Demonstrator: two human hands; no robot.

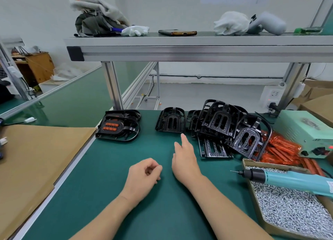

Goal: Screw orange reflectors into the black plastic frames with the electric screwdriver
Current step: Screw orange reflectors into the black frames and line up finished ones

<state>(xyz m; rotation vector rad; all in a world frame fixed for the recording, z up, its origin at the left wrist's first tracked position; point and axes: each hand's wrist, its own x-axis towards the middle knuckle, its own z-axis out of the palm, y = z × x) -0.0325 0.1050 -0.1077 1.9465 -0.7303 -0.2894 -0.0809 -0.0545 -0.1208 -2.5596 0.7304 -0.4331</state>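
A green mat point(111, 194) covers the bench, with an aluminium shelf point(198, 49) across the far side holding cloths, a white glove point(135, 31) and a phone point(177, 32); a cardboard sheet point(36, 158) lies at the left. The left hand point(144, 175) sits low over the mat near the middle, its fingers point(153, 167) loosely curled toward the thumb, with nothing visible in them. Just right of it, the right hand point(185, 158) is stretched flat toward the far side, fingers straight and slightly spread and holding nothing. Its index fingertip point(183, 136) is just short of the near edge of a lone black frame point(170, 121), and whether it touches cannot be told. Far left of that frame lies a small stack of frames point(118, 125), the top one already fitted with two orange reflectors point(110, 127). To the right, a jumbled pile of bare frames point(225, 126) leans against a heap of loose reflectors point(282, 149), beside a pale green power box point(306, 131). The screwdriver point(288, 178), teal with a black nose, lies untouched across a cardboard box point(252, 189) full of screws point(288, 209) at the near right, its bit pointing left toward the hands.
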